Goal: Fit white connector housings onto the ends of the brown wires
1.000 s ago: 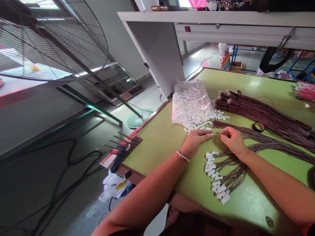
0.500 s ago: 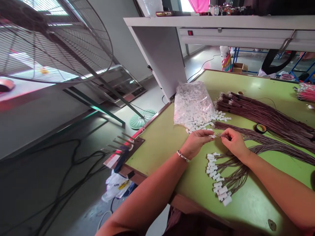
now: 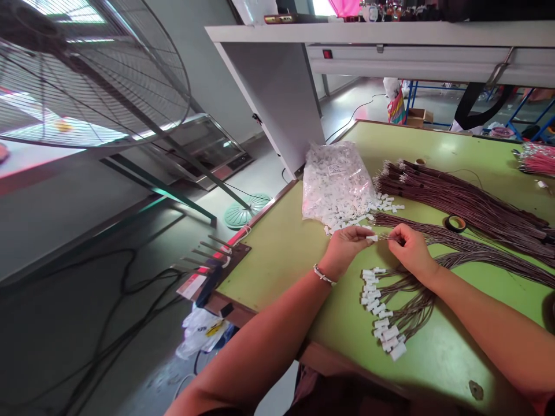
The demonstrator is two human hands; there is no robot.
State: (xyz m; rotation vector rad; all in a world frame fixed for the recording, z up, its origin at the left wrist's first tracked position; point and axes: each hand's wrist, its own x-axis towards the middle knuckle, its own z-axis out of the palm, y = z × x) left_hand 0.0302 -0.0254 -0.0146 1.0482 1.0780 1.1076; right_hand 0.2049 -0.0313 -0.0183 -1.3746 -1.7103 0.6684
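Note:
Between the thumb and fingers of my left hand (image 3: 347, 247) is a small white connector housing (image 3: 372, 238). My right hand (image 3: 410, 249), just to the right, pinches thin brown wires (image 3: 383, 236) whose bare metal ends point at the housing. A narrow gap seems to lie between wire ends and housing. Below my hands, brown wires with white connectors (image 3: 376, 306) on their ends lie fanned on the green table (image 3: 277, 254). Past my fingers, a clear plastic bag (image 3: 336, 179) spills loose white housings (image 3: 387, 203) onto the tabletop.
A thick bundle of brown wires (image 3: 455, 196) lies at the right, with a black tape roll (image 3: 455, 223) beside it. Metal prongs (image 3: 210, 252) stick out at the table's left edge. A large fan (image 3: 130, 86) stands at left. A white shelf (image 3: 368, 33) spans the back.
The whole view has shifted slightly as the head turned. Both hands keep their grips, and the white housing shows a little more clearly at my left fingertips.

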